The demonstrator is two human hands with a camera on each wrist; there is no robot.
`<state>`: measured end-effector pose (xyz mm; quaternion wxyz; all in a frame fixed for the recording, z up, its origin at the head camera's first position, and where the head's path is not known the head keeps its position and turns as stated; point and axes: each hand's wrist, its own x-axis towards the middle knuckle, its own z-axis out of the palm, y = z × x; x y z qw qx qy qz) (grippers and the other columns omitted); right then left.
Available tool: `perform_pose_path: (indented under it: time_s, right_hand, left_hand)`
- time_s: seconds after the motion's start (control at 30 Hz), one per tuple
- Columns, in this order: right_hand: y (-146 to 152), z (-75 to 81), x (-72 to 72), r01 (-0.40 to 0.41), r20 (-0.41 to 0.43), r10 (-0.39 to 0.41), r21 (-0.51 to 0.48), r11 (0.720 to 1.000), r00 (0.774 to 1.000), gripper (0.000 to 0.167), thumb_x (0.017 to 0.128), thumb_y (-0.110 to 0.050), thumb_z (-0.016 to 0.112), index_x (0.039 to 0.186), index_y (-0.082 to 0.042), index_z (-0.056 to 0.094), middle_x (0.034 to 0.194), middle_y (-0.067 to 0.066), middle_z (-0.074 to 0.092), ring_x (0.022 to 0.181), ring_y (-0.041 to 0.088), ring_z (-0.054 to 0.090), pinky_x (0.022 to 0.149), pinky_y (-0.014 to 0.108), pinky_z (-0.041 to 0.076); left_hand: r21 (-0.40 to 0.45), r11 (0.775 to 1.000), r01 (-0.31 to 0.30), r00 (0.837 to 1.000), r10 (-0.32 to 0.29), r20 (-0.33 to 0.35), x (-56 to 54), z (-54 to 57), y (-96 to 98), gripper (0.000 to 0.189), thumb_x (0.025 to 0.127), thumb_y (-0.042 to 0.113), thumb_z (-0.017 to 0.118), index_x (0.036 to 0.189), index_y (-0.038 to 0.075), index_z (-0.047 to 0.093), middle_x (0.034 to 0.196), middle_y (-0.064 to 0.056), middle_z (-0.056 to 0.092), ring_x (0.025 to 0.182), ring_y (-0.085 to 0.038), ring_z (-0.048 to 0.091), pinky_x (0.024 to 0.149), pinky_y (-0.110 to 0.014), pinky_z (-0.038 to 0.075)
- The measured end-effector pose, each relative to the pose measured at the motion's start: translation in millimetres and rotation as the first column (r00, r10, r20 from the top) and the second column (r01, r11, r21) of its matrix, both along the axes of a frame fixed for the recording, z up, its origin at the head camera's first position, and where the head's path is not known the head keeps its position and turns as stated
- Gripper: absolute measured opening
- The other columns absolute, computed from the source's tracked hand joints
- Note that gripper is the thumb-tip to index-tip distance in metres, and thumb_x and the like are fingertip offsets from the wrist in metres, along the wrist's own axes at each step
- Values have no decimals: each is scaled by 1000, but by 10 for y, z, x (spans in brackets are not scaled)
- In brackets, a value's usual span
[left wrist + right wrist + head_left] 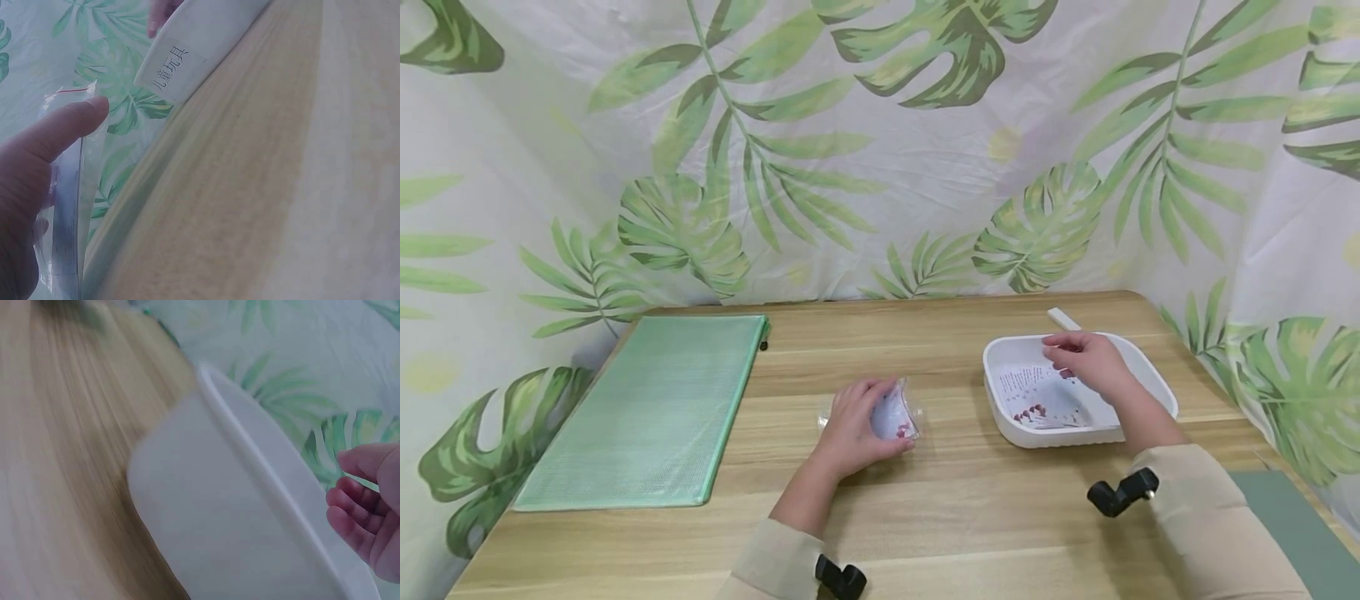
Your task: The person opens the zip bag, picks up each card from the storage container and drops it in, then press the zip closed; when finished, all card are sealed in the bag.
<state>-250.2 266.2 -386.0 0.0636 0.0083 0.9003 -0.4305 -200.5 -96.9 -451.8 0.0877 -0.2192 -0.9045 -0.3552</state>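
Observation:
My left hand (852,429) grips a small clear zip bag (892,415) at the middle of the table, fingers and thumb around its sides. Inside are pale cards with red prints; the left wrist view shows the bag (69,200) edge on, a red zip line along its top. Over the white basin (1011,427) hovers my right hand (1088,360), its fingers loosely bent with nothing between them. In the basin lies a printed sheet (1026,387) with small text and red pictures, partly covered by that hand in the head view.
A green mesh zip folder (647,417) lies flat on the left of the wooden table. Behind the basin is a white strip (1063,319). A grey-green mat (1292,517) lies at the right edge, and a leaf-patterned cloth (880,167) hangs behind.

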Motion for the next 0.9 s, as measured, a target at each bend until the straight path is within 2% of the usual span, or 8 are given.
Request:
perform_pose_path:
  time_s: [0.13,0.27,0.4,0.67,0.9]
  right_hand:
    - [174,-93,-103,3,64,-6,48,999,998,46,98,-24,58,135,4,54,123,26,60,104,32,61,90,38,55]
    - [302,-202,-180,-16,110,2,130,991,994,45,96,-22,60,134,3,54,127,26,57,110,34,57,96,46,50]
    - [387,-302,-227,-45,130,18,204,978,991,44,92,-19,65,129,5,57,121,25,59,107,34,54,94,47,46]
    - [415,-381,-265,-89,190,39,262,961,981,46,87,-17,71,125,5,58,117,25,58,104,35,53,91,47,44]
    - [433,-398,-286,-78,183,30,261,962,983,45,87,-16,72,126,4,60,108,20,57,97,31,50,82,38,42]
  left_hand:
    - [1,1000,-1,1000,1,7,5,-3,0,86,65,41,86,138,10,54,130,-11,56,124,-33,48,107,-50,34]
    - [-2,1000,-4,1000,4,10,6,-7,2,85,65,41,86,138,10,54,130,-11,56,124,-33,48,107,-50,34]
    - [0,1000,-6,1000,6,6,9,-12,5,85,65,41,86,138,10,54,130,-10,57,123,-33,49,107,-50,34]
    - [2,1000,-4,1000,4,8,13,-4,1,85,65,41,85,138,10,54,130,-10,57,124,-33,48,107,-50,34]
    - [0,1000,-5,1000,5,5,7,0,2,85,65,41,85,138,10,55,131,-10,57,125,-33,48,108,-50,34]
